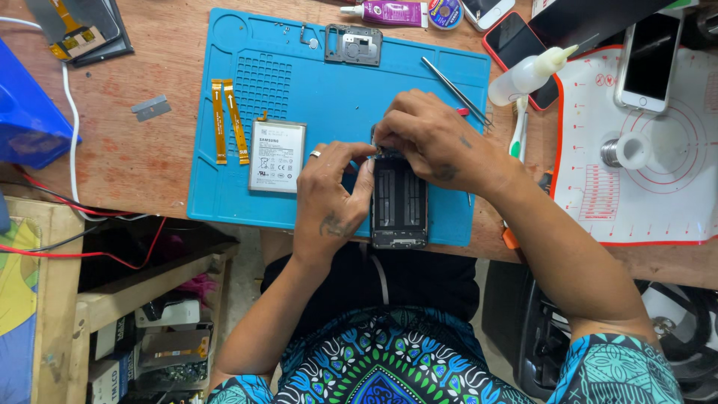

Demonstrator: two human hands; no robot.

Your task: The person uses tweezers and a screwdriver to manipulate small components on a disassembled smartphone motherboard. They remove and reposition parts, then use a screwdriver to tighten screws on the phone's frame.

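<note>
Left hand (329, 196) fingers clamped on opened phone (399, 202) left edge, right hand (430, 142) fingers pinched together at its far end, blue mat (336, 82), loose battery (277, 155) just left.

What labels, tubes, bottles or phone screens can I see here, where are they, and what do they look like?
Battery: blue mat, left of the hands; grey rectangle, printed label.
Tube: top edge; purple, white cap.
Bottle: right of mat; white, pointed nozzle.
Red phone: under bottle; dark screen.
Silver phone: white mat; dark screen.
</note>
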